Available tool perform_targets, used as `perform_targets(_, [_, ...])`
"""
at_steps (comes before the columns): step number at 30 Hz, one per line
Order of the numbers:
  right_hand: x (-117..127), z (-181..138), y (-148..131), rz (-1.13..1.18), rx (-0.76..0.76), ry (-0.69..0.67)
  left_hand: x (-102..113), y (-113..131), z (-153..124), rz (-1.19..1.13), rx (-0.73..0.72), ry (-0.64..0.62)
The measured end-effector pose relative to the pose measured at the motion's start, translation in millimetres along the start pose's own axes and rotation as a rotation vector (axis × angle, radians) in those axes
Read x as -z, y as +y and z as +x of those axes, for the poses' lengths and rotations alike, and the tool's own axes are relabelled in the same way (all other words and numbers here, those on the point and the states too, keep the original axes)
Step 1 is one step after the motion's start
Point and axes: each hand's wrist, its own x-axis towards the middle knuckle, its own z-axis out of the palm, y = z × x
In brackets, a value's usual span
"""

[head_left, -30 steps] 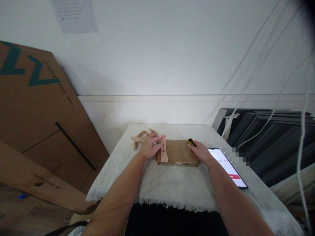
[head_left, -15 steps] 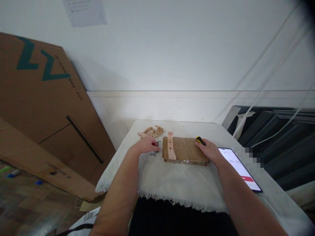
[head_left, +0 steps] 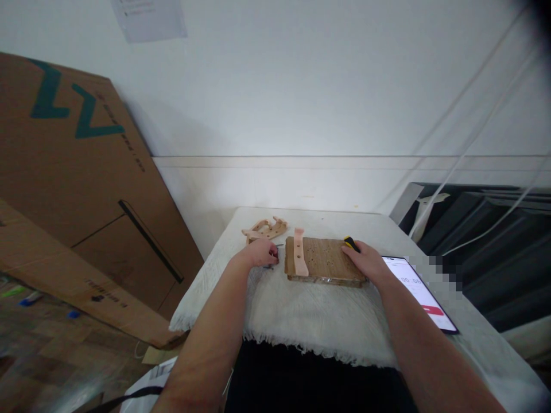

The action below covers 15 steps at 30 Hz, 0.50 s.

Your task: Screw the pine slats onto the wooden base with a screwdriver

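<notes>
My right hand (head_left: pixel 367 261) is closed round a tool with a yellow-and-black handle (head_left: pixel 352 244); its working end is hidden. That hand rests at the right edge of a brown block (head_left: pixel 329 259) dotted with small holes. Across the block's left part lies a pale wooden strip (head_left: pixel 299 252) with holes in it. Just left of the block, my left hand (head_left: pixel 262 252) has its fingertips pinched together among small dark metal pieces (head_left: pixel 267 267), too small to make out. Behind it lie curved wooden parts with holes (head_left: pixel 269 228).
A phone (head_left: pixel 419 295) showing a running timer lies right of my right forearm. White cloth with a frayed front edge covers the table (head_left: pixel 310 321). A tall cardboard box (head_left: pixel 86 189) stands on the left, dark grey panels (head_left: pixel 495 241) on the right, a white wall (head_left: pixel 327 97) behind.
My left fingers have curled in closer together over the small metal pieces. The right hand keeps its place on the handle. The view has shifted slightly.
</notes>
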Motion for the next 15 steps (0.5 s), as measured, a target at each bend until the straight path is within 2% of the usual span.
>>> perform_targets(4, [1.1, -0.9, -2.5, -0.019, -0.010, 0.004, -1.9, 0.6, 2.5, 0.018, 0.002, -0.013])
perform_targets(7, [1.8, -1.1, -3.7, -0.022, -0.013, -0.005, -1.0, 3.3, 3.3, -0.040, -0.018, 0.028])
perform_targets(11, [1.7, -0.6, -3.7, -0.024, -0.016, -0.010, 2.7, 7.3, 3.9, -0.179, -0.072, 0.206])
perform_targets(15, [1.5, -0.4, -3.4, -0.023, -0.018, -0.011, 3.6, 6.6, 6.2, -0.257, -0.039, 0.345])
